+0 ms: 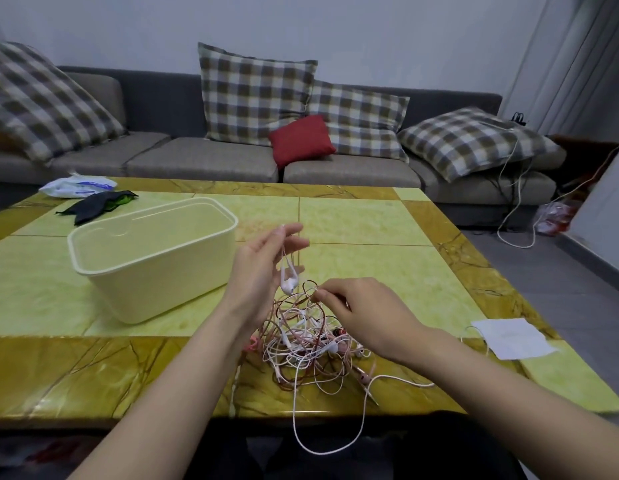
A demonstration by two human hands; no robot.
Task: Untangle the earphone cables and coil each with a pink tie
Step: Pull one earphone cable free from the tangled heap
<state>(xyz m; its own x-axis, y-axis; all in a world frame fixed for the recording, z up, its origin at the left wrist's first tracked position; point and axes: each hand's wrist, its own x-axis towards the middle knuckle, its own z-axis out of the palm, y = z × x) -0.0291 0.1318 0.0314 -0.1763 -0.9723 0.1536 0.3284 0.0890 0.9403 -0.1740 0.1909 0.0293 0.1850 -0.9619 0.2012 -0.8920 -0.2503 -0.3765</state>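
The right hand (366, 317) covers part of the cable tangle (301, 344).

I'm seeing the earphone cables (308, 341) lying in one knotted heap of white, pink and reddish-brown strands. My left hand (263, 268) is holding up a white earbud pair (288, 284) by its cord. My right hand (356, 306) is pinching a strand. One white loop (321, 441) is hanging off the table (370, 237) edge.

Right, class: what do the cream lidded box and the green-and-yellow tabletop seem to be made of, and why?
Cream lidded box: probably plastic with a matt finish, going by its smooth moulded walls and rounded corners. Green-and-yellow tabletop: likely polished stone or stone-look tile, going by its veins, glossy reflections and seams between panels.
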